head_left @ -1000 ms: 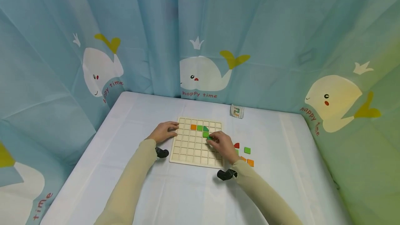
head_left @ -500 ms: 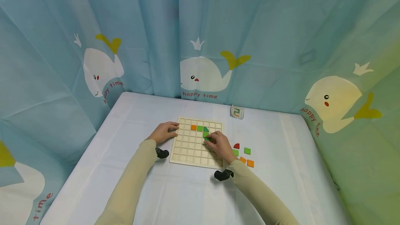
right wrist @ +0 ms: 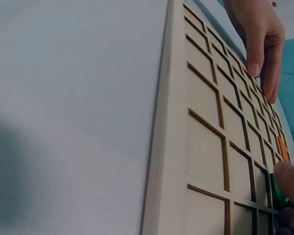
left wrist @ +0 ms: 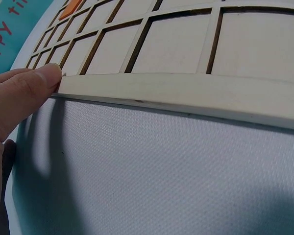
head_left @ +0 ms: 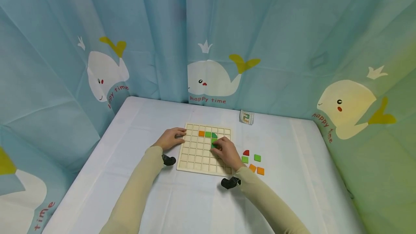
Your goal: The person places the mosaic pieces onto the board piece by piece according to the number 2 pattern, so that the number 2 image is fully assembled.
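A pale wooden grid board [head_left: 195,158] lies flat on the table. My left hand [head_left: 169,138] rests at its left edge, the thumb [left wrist: 50,75] on the rim in the left wrist view. Over the board's right half, my right hand [head_left: 228,151] pinches a dark green tile [right wrist: 278,192] low at a cell, partly hidden by the fingers. An orange square [head_left: 202,133], a light green square [head_left: 208,134] and a dark green quarter-round [head_left: 214,135] sit in a row of cells. Just below the quarter-round is another light green square [head_left: 213,140].
Right of the board lie loose tiles: a red quarter-round [head_left: 246,152], light green squares [head_left: 257,158] and orange pieces [head_left: 260,171]. A small patterned card [head_left: 247,117] with a curled edge lies at the back. A blue whale-print curtain [head_left: 208,78] stands behind the table.
My right hand has shifted slightly left with the dark green tile, bringing it under the light green square. The left hand stays put. More of the loose tiles on the right now shows.
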A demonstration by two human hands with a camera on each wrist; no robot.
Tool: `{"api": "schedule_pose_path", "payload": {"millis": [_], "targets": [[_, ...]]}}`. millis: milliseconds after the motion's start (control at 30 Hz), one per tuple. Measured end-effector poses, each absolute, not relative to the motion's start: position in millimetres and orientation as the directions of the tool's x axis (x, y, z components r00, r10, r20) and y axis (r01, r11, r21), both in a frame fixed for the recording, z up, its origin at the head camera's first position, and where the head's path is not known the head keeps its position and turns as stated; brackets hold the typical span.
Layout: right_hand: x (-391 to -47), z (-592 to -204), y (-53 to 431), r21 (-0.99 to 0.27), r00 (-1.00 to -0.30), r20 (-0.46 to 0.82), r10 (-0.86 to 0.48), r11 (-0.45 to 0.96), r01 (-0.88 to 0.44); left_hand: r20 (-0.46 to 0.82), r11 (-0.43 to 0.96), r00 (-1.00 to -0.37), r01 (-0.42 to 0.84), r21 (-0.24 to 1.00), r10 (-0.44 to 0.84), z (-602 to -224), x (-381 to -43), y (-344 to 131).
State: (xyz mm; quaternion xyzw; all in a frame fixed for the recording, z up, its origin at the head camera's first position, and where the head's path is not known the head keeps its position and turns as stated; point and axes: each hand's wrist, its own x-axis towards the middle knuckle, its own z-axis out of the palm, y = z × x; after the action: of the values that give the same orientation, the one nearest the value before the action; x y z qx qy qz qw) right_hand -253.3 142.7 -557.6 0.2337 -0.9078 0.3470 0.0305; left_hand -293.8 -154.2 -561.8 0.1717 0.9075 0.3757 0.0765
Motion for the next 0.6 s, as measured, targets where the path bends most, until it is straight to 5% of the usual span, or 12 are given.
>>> {"api": "schedule_pose_path", "payload": {"millis": [600], "targets": [[-253.9,-556.9,146.7,-0.580,-0.880,0.249,-0.405,0.665,-0.470,-0.010,0.660,-0.925,0.263,0.704,0.379,-565.3,-296.7,-155.3]]}}
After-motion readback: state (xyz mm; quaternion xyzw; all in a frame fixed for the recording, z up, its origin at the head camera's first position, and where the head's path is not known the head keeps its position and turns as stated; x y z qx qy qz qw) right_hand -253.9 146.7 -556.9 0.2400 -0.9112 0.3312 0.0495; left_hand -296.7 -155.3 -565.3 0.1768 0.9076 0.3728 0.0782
